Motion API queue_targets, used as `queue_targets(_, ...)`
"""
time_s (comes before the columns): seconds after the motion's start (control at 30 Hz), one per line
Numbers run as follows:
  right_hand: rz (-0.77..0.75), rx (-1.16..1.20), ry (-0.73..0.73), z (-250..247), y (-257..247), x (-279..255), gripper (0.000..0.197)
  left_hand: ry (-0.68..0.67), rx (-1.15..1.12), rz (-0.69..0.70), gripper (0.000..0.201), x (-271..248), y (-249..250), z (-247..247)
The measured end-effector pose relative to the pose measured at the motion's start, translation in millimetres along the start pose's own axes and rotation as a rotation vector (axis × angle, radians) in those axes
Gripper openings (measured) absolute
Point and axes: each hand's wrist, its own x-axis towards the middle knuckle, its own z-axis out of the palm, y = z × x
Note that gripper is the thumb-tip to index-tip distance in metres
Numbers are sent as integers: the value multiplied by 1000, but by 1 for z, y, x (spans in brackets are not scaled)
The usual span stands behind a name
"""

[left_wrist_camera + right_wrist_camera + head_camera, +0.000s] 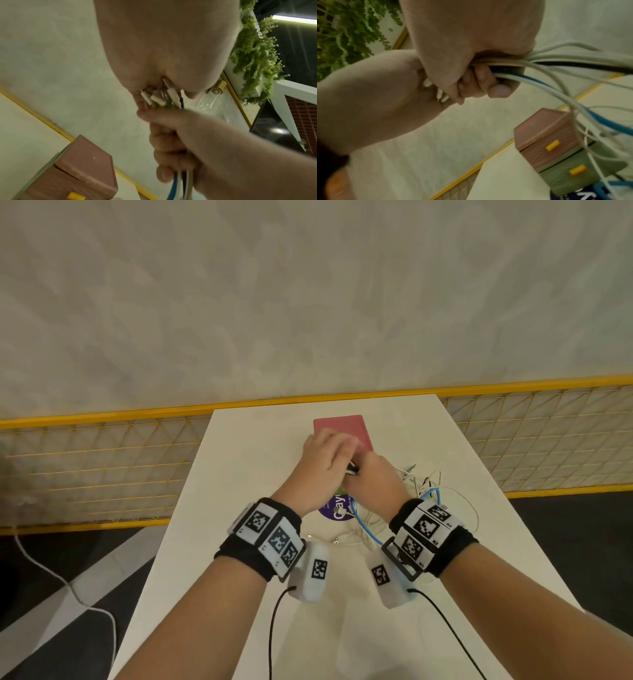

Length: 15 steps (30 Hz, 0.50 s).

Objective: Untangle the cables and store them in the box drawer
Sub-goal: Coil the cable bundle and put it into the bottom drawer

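Inside the curled fingers (481, 82) of the right hand (471, 44) the cables (556, 59) are covered, so how they cross there cannot be told, and past the fingers they run off the wrist picture's right edge. Just beyond those fingers the plug ends (161, 97) vanish into the left hand (168, 44), whose fingertips are hidden. From the head view both hands cover the front of the box (342, 426), so its drawers are unseen there.

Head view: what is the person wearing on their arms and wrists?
Bare forearms, no sleeves. Each wrist has a black band carrying white blocks printed with black square markers, plus a white camera pod with a thin black cable trailing back.
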Motion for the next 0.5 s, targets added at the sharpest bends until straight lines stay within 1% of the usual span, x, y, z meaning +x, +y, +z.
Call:
queue_targets(0.07,-34,31,-12,6,-5,-1,12,22,-6,62,32,2,-1,4)
queue_targets(0.13,-7,120,28,7,-4,-1,10,94,-107,103,30,2,-3,3)
queue_targets(0.17,7,157,57,5,-3,-1,7,134,-147,98,31,3,-3,3)
queue_targets(0.2,9,182,80,4,-2,-1,4,141,-158,69,32,2,-4,3)
queue_targets(0.23,1,190,98,2,-3,-2,2,109,-147,29,35,2,-3,3)
queue_targets(0.3,-6,182,125,1,-3,-1,12,8,-115,-15,41,-1,-2,6)
queue_targets(0.33,-14,177,129,0,-3,-1,16,-24,-94,-7,44,-2,-2,7)
queue_targets(0.37,-32,159,125,0,-2,-1,15,-35,-55,12,45,-2,-2,7)
queue_targets(0.43,-97,119,107,1,-3,-2,6,6,49,37,44,-1,-4,8)
queue_targets(0.5,-116,106,111,6,-3,-3,13,107,84,31,30,2,-3,10)
